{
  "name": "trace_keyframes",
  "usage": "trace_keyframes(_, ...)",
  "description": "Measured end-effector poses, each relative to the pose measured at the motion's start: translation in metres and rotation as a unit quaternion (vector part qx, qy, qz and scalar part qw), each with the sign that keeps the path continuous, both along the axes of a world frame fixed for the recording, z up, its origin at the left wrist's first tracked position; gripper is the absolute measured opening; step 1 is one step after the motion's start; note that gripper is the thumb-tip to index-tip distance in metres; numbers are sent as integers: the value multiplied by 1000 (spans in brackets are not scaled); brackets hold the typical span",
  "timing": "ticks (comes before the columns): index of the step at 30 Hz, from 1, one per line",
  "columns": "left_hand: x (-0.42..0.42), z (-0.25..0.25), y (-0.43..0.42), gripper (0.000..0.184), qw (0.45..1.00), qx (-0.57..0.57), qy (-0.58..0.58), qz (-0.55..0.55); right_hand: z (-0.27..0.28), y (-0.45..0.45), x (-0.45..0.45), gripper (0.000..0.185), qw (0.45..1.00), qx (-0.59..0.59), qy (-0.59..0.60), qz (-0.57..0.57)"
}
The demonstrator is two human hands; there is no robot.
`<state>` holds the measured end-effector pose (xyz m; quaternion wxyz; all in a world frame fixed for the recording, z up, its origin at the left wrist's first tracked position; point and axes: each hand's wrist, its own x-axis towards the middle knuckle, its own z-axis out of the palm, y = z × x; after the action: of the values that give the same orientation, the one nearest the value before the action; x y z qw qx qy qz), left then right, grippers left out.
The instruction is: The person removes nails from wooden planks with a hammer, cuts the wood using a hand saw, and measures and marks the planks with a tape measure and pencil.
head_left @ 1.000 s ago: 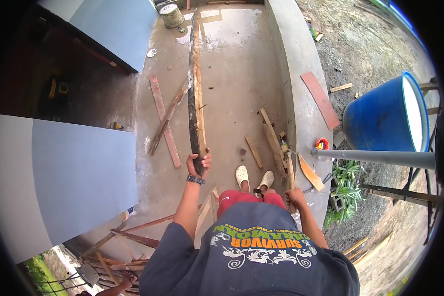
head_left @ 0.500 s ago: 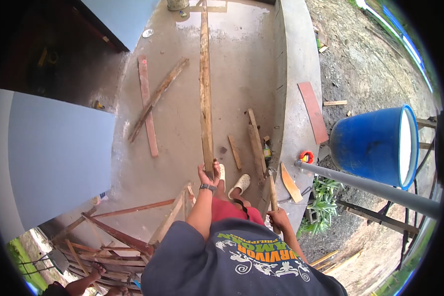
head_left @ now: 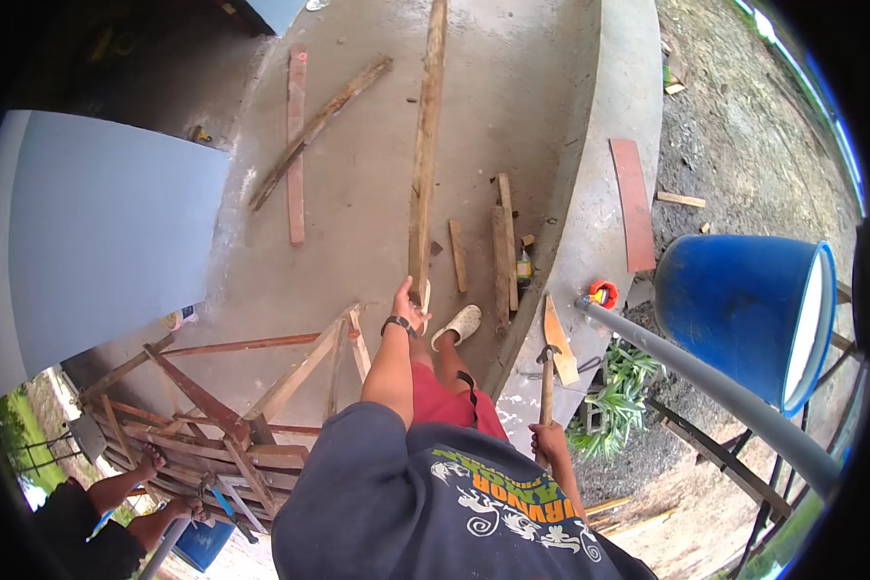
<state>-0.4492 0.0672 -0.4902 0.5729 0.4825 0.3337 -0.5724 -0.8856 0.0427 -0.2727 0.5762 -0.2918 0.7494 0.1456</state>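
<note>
My left hand (head_left: 411, 309) is closed around the near end of a long wooden plank (head_left: 425, 164), which stretches away from me above the concrete floor. A dark watch is on that wrist. Down at my right side, my right hand (head_left: 549, 444) grips a hammer (head_left: 547, 398) by its wooden handle, head pointing forward. Close to the hammer's head, a short tan board (head_left: 559, 338) lies on the ledge.
A wooden frame (head_left: 304, 362) stands at left, where another person's hands (head_left: 186, 509) work. Loose boards (head_left: 297, 145) lie on the floor. A low ledge (head_left: 609, 106), grey pipe (head_left: 715, 396) and blue barrel (head_left: 735, 314) are at right.
The view has shifted, bringing more of the wooden frame and the other person into sight. My left hand has turned on the plank's end; the hammer is still in my right hand.
</note>
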Motion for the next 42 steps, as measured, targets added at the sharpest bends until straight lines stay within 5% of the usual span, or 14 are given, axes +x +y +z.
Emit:
trace_keyframes(1, -3, 10, -3, 100, 995, 89, -32, -40, -5, -1, -8, 14, 1000, -2, -12, 5)
trace_keyframes(6, 36, 45, 25, 91, 988, -18, -112, -106, -27, 2, -36, 17, 999, 21, -1, 42)
trace_keyframes(13, 151, 94, 67, 84, 969, 12, -239, -63, -47, -26, -6, 22, 989, 23, -12, 143)
trace_keyframes(15, 173, 89, 89, 79, 958, 91, -239, -132, -47, -37, 19, 22, 985, 14, -5, 172)
trace_keyframes(16, 180, 84, 98, 59, 938, 154, -278, -139, -45, -43, 33, 22, 984, -1, -8, 177)
trace_keyframes(19, 210, 78, 118, 55, 907, 218, -293, -210, -35, -70, 88, 21, 980, -36, -15, 194)
trace_keyframes(22, 267, 32, 140, 51, 824, 282, -310, -381, -39, -96, 158, 22, 980, -50, -15, 193)
trace_keyframes(26, 362, 9, 127, 49, 809, 310, -309, -391, -57, -123, 265, 25, 975, -62, 7, 213)
trace_keyframes(30, 522, -56, 80, 51, 721, 342, -374, -473, -121, -133, 384, 21, 983, -24, 55, 174)
trace_keyframes(32, 600, -106, 51, 56, 686, 331, -292, -579, -124, -145, 481, 21, 993, 18, 62, 98)
trace_keyframes(34, 665, -163, 47, 57, 715, 365, -288, -522, -142, -153, 565, 20, 994, 86, 61, 35)
trace_keyframes(36, 733, -237, 46, 61, 675, 384, -268, -571, -153, -172, 655, 22, 987, 152, 36, -22)
trace_keyframes(39, 792, -333, 54, 85, 612, 406, -252, -630, -185, -190, 757, 22, 979, 198, 46, 7)
trace_keyframes(42, 839, -397, 39, 85, 577, 440, -224, -650, -227, -200, 827, 20, 973, 225, 45, 3)
